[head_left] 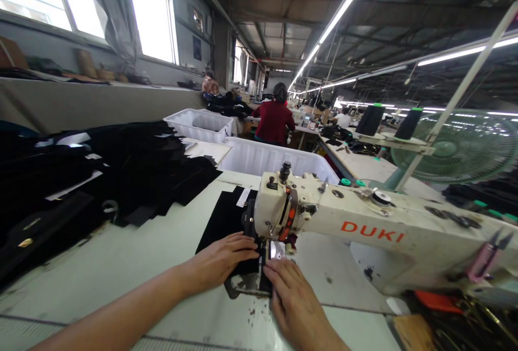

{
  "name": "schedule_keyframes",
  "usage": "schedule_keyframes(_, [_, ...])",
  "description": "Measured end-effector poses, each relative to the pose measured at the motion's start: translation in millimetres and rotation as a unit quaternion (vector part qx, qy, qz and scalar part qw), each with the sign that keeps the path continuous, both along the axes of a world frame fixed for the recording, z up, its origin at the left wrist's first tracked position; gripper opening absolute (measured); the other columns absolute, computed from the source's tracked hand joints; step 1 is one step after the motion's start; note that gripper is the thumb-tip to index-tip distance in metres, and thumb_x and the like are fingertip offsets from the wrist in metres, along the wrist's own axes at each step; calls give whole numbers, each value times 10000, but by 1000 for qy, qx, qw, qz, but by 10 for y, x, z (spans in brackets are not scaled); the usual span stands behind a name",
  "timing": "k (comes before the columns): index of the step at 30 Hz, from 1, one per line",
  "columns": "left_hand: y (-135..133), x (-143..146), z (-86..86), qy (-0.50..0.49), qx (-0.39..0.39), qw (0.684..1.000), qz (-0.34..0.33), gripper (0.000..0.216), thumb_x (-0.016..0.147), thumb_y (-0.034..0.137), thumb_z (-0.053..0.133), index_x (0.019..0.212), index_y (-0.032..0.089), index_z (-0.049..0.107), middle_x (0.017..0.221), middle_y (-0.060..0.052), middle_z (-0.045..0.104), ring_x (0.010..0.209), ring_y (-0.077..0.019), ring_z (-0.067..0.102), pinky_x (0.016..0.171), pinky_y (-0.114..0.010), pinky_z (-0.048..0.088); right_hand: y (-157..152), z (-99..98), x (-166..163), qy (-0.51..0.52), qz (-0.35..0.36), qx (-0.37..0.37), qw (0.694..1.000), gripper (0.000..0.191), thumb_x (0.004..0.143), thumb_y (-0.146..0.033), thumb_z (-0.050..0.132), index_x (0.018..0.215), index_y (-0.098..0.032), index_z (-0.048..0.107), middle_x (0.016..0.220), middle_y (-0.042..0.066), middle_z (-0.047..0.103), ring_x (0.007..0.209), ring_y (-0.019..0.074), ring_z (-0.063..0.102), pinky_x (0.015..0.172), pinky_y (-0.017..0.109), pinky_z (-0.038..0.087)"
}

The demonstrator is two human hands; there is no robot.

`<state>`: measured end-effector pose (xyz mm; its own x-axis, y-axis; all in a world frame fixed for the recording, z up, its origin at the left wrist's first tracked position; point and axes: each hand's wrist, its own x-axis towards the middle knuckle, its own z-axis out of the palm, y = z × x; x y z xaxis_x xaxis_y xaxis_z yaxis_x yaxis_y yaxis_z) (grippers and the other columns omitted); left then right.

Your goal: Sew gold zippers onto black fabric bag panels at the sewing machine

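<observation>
A black fabric piece [218,220] lies under the head of a white sewing machine [324,205] marked DUKI. My left hand [220,259] rests palm down on this fabric, fingers stretched toward the presser foot area. Close to the metal needle plate [277,250], my right hand [293,294] lies with its fingers extended along the fabric's right edge; its fingertips touch beside a narrow black strip. The needle itself is hidden behind the machine head. A small white label [243,197] shows on the far part of the fabric.
Black fabric pieces [133,173] are piled at left. White plastic bins [275,154] stand behind the table. Thread cones [370,120] and a green fan [453,148] are at right; pink-handled snips [483,259] sit by the machine. A person in red [275,119] sits ahead.
</observation>
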<state>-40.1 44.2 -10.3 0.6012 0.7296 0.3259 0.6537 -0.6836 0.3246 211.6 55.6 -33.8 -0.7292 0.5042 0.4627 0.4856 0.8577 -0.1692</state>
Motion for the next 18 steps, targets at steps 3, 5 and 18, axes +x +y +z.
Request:
schedule_keyframes(3, [32, -13, 5, 9, -5, 1000, 19, 407, 953, 126, 416, 1312, 247, 564, 1334, -68, 581, 1261, -208, 513, 1150, -444, 307, 25, -18, 9, 3, -2, 34, 999, 503, 799, -27, 437, 1266, -162, 570, 1287, 93, 599, 1181, 233, 552, 1028, 449, 462])
schedule_keyframes(5, [30, -28, 41, 28, -7, 998, 50, 371, 975, 198, 425, 1319, 238, 559, 1394, -85, 528, 1296, -232, 477, 1147, -459, 301, 60, -8, 30, 2, 19, 86, 996, 468, 818, -39, 421, 1240, -158, 585, 1263, 85, 620, 1147, 219, 581, 987, 408, 489])
schedule_keyframes(18, [-391, -123, 401, 115, 16, 968, 223, 200, 934, 368, 538, 1035, 273, 683, 1003, -7, 713, 922, -171, 654, 868, -282, 507, 325, -135, 162, 0, -14, 308, 951, 245, 875, -234, 512, 1048, -245, 684, 1028, 90, 708, 859, 260, 658, 686, 362, 528])
